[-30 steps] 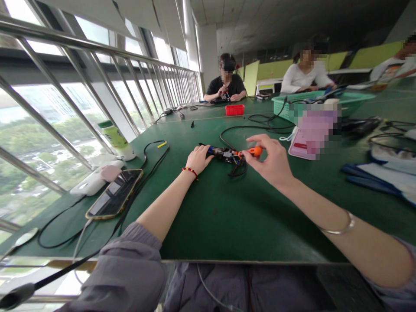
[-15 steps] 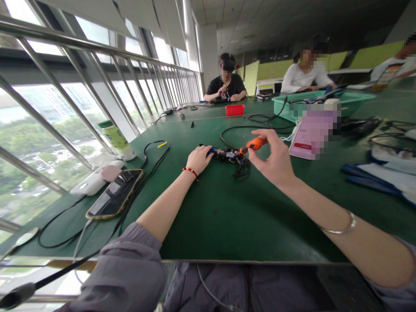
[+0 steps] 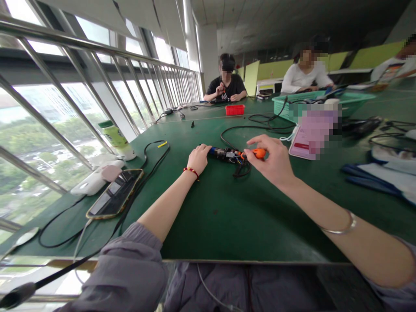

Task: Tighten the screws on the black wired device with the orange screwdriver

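1. Nearest, both forearms reach forward from grey sleeves over the green bench (image 3: 227, 225). The left wears a red beaded bracelet, the right a silver bangle.
2. The left hand (image 3: 197, 160) lies palm down, its fingers closed narrowly on the blue end of the device. The right hand (image 3: 273, 160) comes in from the right, wrist bent inward, holding an orange-handled screwdriver (image 3: 260, 153) between thumb and fingers; the index finger arches above, its tip a little apart from the thumb.
3. The black device (image 3: 224, 154) lies on the bench between the hands. It is slim and roughly cylindrical, blue at its left end, with grey and black parts along the middle and exposed wires at the right end, where the screwdriver's front meets it. A short black cable loops just below that end. The exact contact point is too small to tell.
4. To the left are a dark phone (image 3: 115, 195) and, farther off, a green-and-white bottle (image 3: 118, 141). To the right lie blue-and-white gloves (image 3: 386, 169), with a pink phone (image 3: 312, 134) leaning against a green basket (image 3: 282, 108).
5. Beyond, a red tray (image 3: 234, 110) sits before a person in black (image 3: 232, 86), who holds a small tool; a person in white (image 3: 302, 78) sits farther right.
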Tool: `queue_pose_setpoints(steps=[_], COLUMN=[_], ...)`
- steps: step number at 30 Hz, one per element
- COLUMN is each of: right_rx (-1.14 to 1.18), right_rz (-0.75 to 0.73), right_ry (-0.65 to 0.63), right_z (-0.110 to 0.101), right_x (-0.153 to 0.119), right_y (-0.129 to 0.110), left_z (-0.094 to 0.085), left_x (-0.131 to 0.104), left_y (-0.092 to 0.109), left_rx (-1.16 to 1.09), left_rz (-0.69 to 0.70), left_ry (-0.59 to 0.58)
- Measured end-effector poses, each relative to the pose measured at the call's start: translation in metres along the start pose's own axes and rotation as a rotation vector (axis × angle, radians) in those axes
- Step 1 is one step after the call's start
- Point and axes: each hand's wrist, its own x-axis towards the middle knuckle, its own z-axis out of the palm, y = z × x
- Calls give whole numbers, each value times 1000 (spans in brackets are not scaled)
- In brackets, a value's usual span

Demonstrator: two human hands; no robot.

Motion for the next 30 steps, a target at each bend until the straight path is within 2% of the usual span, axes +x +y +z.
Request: queue_pose_setpoints(steps=[3,7,11,18,24,30], right_rx=[1,45,5,51,-10,21], right_rz=[0,-26,11,-28,15,-4], right_ry=[3,43,10,13,-24,3], right_z=[0,-1,0,-1,1,-1], right_x=[0,1,1,0,-1,1], right_y=[-1,-1,-1,-2,0,-1], left_z=[3,10,16,15,14,13], left_x=[1,5,9,10,9,10], left_y=[-1,-5,-11,-9,-7,-8], left_rx=[-125,-448,-671,-740,-739,-873], left_rz=[-18,-126,-205,-233,-249,-336], left_ry=[54,177,215,217,214,227])
